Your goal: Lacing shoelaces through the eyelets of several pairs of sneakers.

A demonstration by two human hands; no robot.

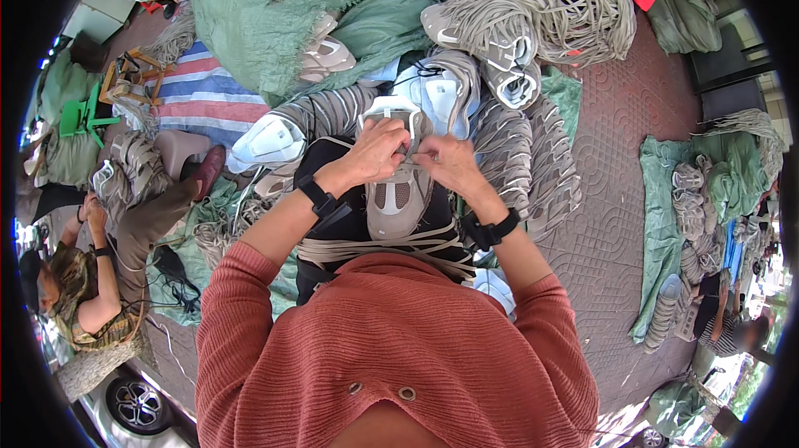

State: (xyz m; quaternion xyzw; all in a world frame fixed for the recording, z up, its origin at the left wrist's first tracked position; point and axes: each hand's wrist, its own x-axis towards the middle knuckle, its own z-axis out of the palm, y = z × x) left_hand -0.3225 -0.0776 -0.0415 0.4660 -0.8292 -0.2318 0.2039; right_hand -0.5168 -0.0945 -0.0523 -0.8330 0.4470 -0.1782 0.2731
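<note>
A grey-beige shoe upper (pixel 399 208) with a mesh toe lies on my lap, its toe pointing toward me. My left hand (pixel 379 151) rests over its tongue and opening with bent fingers gripping it there. From the right, my right hand (pixel 449 163) meets it at the lacing area, thumb and fingertips pinched together. What sits in that pinch is too small to make out. Beige shoelaces (pixel 391 248) stretch across my lap below the toe. Both wrists wear black bands.
Nested rows of shoe uppers (pixel 503 157) lie just beyond my hands. A laces bundle (pixel 574 7) is piled at the far right, with green sheeting (pixel 250 24) at the far left. A seated co-worker (pixel 104 282) handles shoes on the left. Green sacking (pixel 662 232) lies on the right.
</note>
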